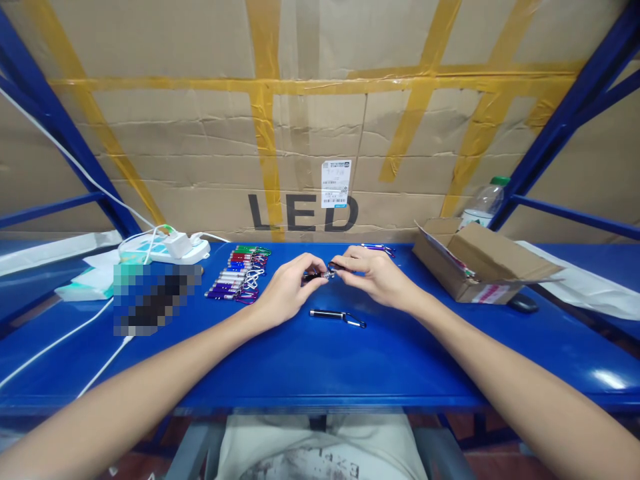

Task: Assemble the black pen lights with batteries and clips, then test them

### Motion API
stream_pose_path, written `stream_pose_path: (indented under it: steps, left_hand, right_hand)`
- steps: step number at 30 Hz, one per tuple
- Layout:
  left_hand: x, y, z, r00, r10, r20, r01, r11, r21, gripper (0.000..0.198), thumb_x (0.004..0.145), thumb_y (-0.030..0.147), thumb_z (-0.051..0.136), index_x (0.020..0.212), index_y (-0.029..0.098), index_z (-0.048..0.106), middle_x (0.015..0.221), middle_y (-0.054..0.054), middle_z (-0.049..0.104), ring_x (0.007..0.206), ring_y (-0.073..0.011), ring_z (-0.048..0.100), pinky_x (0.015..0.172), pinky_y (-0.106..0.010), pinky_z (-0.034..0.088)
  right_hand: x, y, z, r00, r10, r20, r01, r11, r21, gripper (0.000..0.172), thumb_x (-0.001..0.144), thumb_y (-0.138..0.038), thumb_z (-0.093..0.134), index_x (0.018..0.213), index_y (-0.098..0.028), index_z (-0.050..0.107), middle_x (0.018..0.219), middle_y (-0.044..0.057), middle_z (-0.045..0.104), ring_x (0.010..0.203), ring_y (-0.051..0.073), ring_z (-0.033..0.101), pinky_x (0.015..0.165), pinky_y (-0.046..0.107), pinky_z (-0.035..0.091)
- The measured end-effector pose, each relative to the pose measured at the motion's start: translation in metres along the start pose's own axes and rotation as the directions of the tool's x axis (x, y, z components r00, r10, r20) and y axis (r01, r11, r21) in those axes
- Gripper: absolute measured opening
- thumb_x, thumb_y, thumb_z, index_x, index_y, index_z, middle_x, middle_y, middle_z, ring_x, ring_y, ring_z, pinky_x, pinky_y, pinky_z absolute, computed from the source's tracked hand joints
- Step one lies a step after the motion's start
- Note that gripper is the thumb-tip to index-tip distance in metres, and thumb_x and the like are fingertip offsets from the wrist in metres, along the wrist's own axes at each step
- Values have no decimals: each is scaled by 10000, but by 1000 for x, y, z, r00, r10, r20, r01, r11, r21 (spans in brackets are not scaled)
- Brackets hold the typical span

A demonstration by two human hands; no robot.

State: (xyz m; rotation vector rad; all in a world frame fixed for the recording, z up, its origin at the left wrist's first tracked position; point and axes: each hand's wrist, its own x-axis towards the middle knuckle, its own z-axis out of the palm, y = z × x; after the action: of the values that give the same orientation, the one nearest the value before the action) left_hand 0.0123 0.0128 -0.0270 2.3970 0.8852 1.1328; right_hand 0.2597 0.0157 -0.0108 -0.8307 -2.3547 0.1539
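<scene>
The dark, slim, metallic-looking cylinder with a clip [314, 277] is held over the middle of the glossy blue worktop [400, 373], between both hands. The left hand [285, 290] has its fingers drawn narrowly round the barrel; the right hand [375, 273] pinches at the clip end, beside a silvery part. The opposed grips probably steady one end while the other is handled; finer detail is covered. A black, silver-ended cylinder with a carabiner clip [327, 315] lies on the nearer side, apparently for easy reach. To the left, a column of green, red, blue, silver and purple cylinders [235, 273] lies with clips rightward, presumably to keep colours grouped and clips untangled. To the right stands an opened brown cardboard box [440, 270], its raised flaps likely leaving the contents accessible.
</scene>
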Motion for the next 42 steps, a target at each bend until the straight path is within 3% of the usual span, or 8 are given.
stream_pose_path:
  steps: [7, 12, 16, 21, 27, 34, 37, 42]
  left_hand:
    - [-1, 1, 0, 1000, -1, -22, 1, 1000, -5, 80, 1004, 245, 678, 1060, 217, 628, 1038, -32, 720, 936, -190, 679, 850, -306, 545]
    - [0, -1, 2, 999, -28, -42, 27, 999, -19, 89, 1023, 267, 650, 1081, 221, 602, 1052, -35, 727, 946, -193, 702, 848, -312, 561]
    - [1, -6, 1, 997, -64, -44, 64, 998, 2, 96, 1015, 264, 673, 1072, 219, 608, 1030, -27, 734, 928, -194, 706, 848, -318, 548]
    - [2, -8, -2, 996, -89, -19, 91, 990, 109, 103, 979, 251, 733, 1037, 221, 654, 988, -13, 739, 908, -203, 691, 851, -324, 527]
    - [3, -6, -6, 998, -51, 35, 44, 984, 170, 102, 980, 288, 738, 1032, 222, 679, 1019, -30, 756, 938, -224, 707, 840, -334, 533]
    - [-1, -11, -4, 966, -63, 250, 5, 974, 226, 89, 966, 230, 717, 1052, 230, 739, 1054, -40, 780, 1020, -257, 697, 904, -373, 525]
    - [-2, -11, -3, 952, -77, 296, 4, 971, 238, 121, 978, 208, 685, 1071, 236, 756, 1066, -41, 781, 1055, -265, 682, 926, -379, 516]
    - [0, -8, -6, 935, -89, 344, 28, 984, 178, 81, 928, 237, 767, 1005, 232, 793, 966, -39, 777, 973, -247, 688, 846, -331, 520]
  right_hand:
    - [3, -3, 3, 999, 34, -32, -28, 984, 177, 321, 1080, -409, 573, 1163, -227, 824, 950, 77, 728, 883, 227, 669, 837, 359, 510]
    - [3, -3, 4, 997, 55, -45, -46, 981, 187, 330, 1072, -415, 584, 1190, -220, 823, 955, 78, 731, 891, 232, 675, 852, 367, 514]
    - [3, 0, 4, 998, 53, 24, -56, 987, 151, 308, 1074, -392, 589, 1171, -210, 817, 963, 81, 748, 887, 234, 680, 834, 349, 505]
    - [2, 6, 2, 993, 66, 94, -74, 994, 78, 343, 1092, -390, 567, 1310, -215, 765, 1046, 100, 753, 947, 244, 688, 859, 350, 508]
    - [2, 8, -8, 985, 102, 139, -124, 979, 159, 330, 1065, -395, 601, 1278, -227, 788, 1103, 98, 772, 1004, 251, 702, 909, 365, 524]
    - [-1, 15, -11, 884, 149, 442, -281, 927, 248, 309, 998, -404, 647, 1127, -181, 818, 1070, 75, 815, 920, 224, 712, 830, 325, 524]
    - [-2, 16, -10, 843, 188, 504, -358, 895, 265, 317, 944, -458, 707, 1011, -157, 781, 922, 46, 778, 785, 187, 651, 706, 288, 485]
    - [-2, 14, -17, 804, 178, 567, -377, 890, 256, 349, 930, -508, 716, 916, -160, 736, 841, 23, 720, 753, 165, 595, 674, 268, 443]
